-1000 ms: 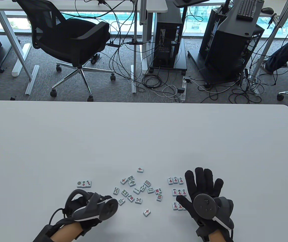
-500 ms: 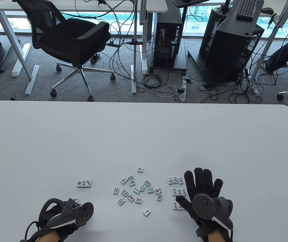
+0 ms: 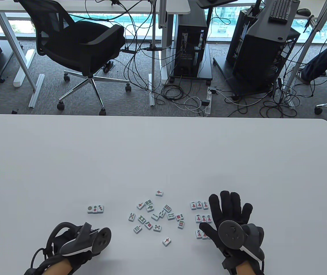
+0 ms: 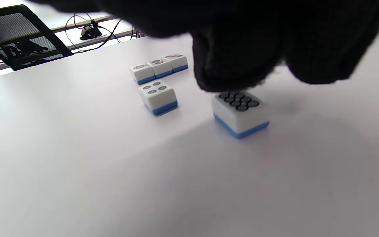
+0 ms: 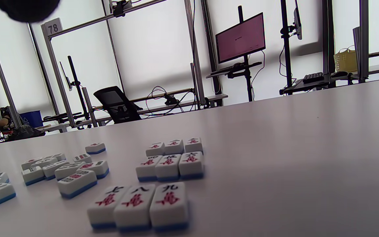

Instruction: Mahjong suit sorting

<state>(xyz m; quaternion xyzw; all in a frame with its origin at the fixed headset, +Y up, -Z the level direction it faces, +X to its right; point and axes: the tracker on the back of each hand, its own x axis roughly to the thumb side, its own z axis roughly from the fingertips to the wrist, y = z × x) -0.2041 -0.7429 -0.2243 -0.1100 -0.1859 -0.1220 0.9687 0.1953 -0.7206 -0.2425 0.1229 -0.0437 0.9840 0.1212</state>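
— Office or lab?
— More of a lab-like office: grey carpet (image 3: 51, 94), black mesh swivel chair (image 3: 77, 43) far left, computer towers on carts (image 3: 190, 43), cable tangles (image 3: 180, 97) across the floor.
— Anything else?
— Monitor on a stand (image 5: 240, 38) far off, aluminium frame posts (image 5: 194, 49), a numbered tag (image 5: 53, 27) reading 78.

Table view: tracker hides the left hand (image 3: 77, 243) fingers; contact with any tile cannot be told. Right hand (image 3: 229, 220) covers the right edge of the character tiles (image 3: 202, 219). Left wrist view: fingertips (image 4: 239, 65) blurred above the dot tile (image 4: 240, 113); touching or apart undetermined
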